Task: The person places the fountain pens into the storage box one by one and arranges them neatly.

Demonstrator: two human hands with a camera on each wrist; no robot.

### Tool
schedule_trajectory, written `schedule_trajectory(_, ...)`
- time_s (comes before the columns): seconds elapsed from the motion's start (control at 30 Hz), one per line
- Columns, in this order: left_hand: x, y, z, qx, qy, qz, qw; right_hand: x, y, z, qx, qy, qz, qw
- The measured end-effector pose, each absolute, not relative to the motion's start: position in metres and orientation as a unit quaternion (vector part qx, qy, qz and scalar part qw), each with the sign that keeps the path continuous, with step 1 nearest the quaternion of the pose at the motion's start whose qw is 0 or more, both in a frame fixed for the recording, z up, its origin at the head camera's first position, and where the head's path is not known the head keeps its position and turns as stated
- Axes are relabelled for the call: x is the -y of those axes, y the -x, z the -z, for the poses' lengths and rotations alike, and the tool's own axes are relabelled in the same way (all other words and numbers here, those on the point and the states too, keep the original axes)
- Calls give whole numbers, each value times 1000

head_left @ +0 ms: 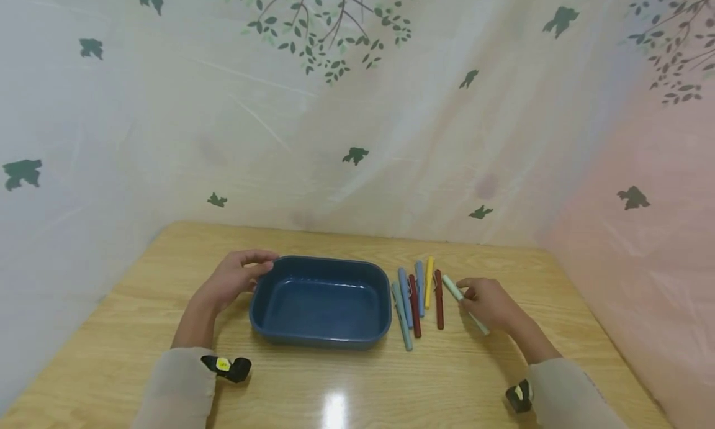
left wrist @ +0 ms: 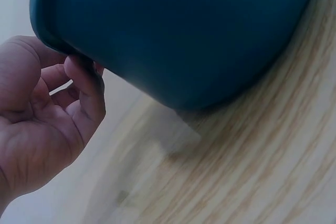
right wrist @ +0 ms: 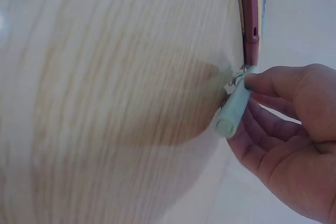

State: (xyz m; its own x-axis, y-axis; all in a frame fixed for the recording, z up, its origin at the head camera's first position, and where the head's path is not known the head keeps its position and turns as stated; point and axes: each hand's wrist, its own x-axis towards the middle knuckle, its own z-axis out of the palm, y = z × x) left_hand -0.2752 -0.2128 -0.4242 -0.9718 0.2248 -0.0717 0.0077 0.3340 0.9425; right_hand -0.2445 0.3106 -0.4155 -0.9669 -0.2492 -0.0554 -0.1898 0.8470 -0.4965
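Pale mint-green pen (head_left: 452, 286), pinched between the thumb and fingers of a person's right hand (head_left: 493, 303); it slants through the grip, its far end pointing away to the left and its near end coming back below the fingers. Whether it touches the wooden table (head_left: 279, 392) beneath that grip, I cannot tell. Just left of the pinch, six more pens lie roughly side by side, running away from the person: nearest the fingers a dark red pen (head_left: 439, 302), then a yellow pen (head_left: 429, 284), a blue pen (head_left: 420, 290), another dark red one, another blue one and, farthest from the pinch, a teal pen (head_left: 402, 320). Beyond them, still farther left, stands a navy rectangular dish (head_left: 321, 308) with rounded corners, holding nothing. The left hand (head_left: 228, 281), fingers bent, grips its rim at the far left corner. Behind both hands hangs a pale curtain (head_left: 268, 143) printed with leafy branches and green birds.
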Motion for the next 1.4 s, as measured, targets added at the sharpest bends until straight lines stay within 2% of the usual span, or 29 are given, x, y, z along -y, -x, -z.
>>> schedule_trajectory(0.43,214,276,427,-805,-71,-582,89,-318,247,414,-959,96,255,72)
schedule_trajectory(0.83,215,275,428,-799,-82,-589,89,-337,248,416,-945,72,317,46)
schedule_trajectory(1.1,214,274,424,-800,-72,-588,96,-331,247,404,-904,63,420,53)
schedule_trajectory(1.4,215,277,427,-803,-67,-584,99,-313,254,388,-901,72,427,33)
